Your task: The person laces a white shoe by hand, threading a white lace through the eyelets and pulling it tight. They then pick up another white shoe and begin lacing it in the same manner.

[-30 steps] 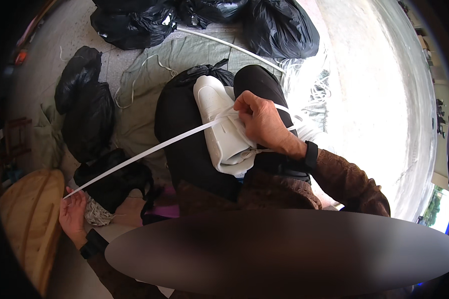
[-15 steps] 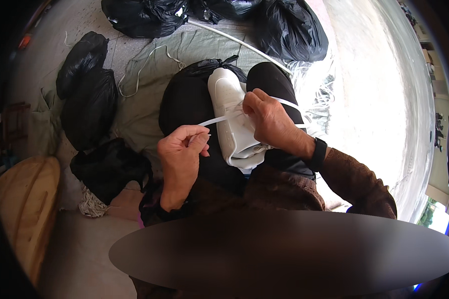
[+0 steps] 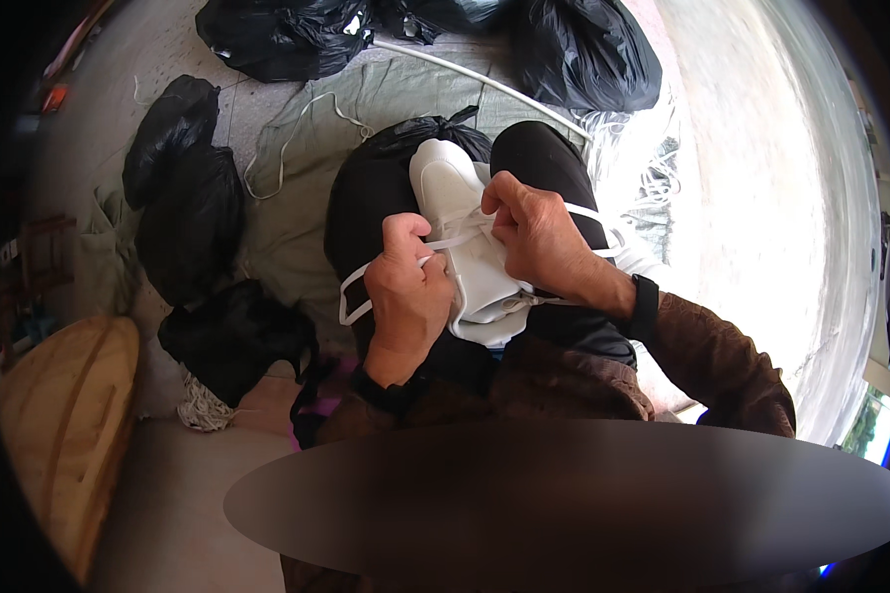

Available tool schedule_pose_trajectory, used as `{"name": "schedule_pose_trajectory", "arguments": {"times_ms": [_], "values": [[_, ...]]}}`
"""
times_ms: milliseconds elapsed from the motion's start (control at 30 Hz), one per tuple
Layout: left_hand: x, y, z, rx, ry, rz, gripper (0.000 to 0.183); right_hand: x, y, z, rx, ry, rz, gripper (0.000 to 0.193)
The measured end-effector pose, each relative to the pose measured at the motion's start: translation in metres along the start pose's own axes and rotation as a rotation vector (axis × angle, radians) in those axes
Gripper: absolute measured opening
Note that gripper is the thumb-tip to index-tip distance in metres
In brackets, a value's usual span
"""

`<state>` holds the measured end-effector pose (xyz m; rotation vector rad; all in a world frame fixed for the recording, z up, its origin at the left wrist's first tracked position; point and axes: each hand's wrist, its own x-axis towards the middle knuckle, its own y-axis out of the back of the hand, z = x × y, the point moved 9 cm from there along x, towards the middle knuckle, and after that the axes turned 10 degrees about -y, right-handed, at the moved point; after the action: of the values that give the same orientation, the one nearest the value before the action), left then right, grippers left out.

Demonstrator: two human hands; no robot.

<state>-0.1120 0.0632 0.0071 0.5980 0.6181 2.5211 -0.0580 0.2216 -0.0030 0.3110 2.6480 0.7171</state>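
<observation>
A white shoe [image 3: 445, 183] lies between my knees, its toe pointing away from me. My left hand [image 3: 405, 296] is closed at the shoe's left side, pinching a flat white shoelace [image 3: 354, 295] that loops out over my left thigh. On the right side of the shoe's opening, my right hand [image 3: 544, 232] is closed in a pinch at the eyelets, where the lace crosses the tongue. Lace also trails from beneath that hand over my right knee. The right fingertips and the eyelets under them are partly hidden.
Black plastic bags [image 3: 190, 222] lie to the left, with more black bags [image 3: 588, 54] at the far side. A white pole [image 3: 480, 79] rests across a grey-green sheet [image 3: 287, 227]. Loose white laces [image 3: 653, 163] are heaped right of my knee. A wooden board [image 3: 64, 415] stands at lower left.
My left hand has moved right and in against the shoe, and the lace, stretched taut before, now forms a loop on the left. My right hand stays near the eyelets.
</observation>
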Motion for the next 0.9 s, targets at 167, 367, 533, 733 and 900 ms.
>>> {"name": "schedule_pose_trajectory", "arguments": {"times_ms": [167,367,533,733,900], "values": [[0.005,-0.013,-0.005,-0.001,0.072,-0.086,0.033,0.004,0.005,-0.001,-0.034,0.096,0.085,0.030],[-0.001,0.002,0.046,0.166,-0.131,-0.113,0.074,-0.030,0.003,-0.031,-0.293,0.360,0.198,0.037],[-0.012,0.014,0.023,0.155,-0.102,-0.129,0.076,-0.031,0.014,-0.019,-0.347,0.222,0.095,0.032],[-0.024,0.004,0.013,-0.143,0.046,-0.020,0.062,-0.043,-0.001,-0.030,-0.447,0.454,0.107,0.033],[-0.006,0.019,0.058,0.106,-0.182,-0.011,0.044,-0.035,-0.014,-0.034,-0.747,0.515,0.116,0.018]]}}
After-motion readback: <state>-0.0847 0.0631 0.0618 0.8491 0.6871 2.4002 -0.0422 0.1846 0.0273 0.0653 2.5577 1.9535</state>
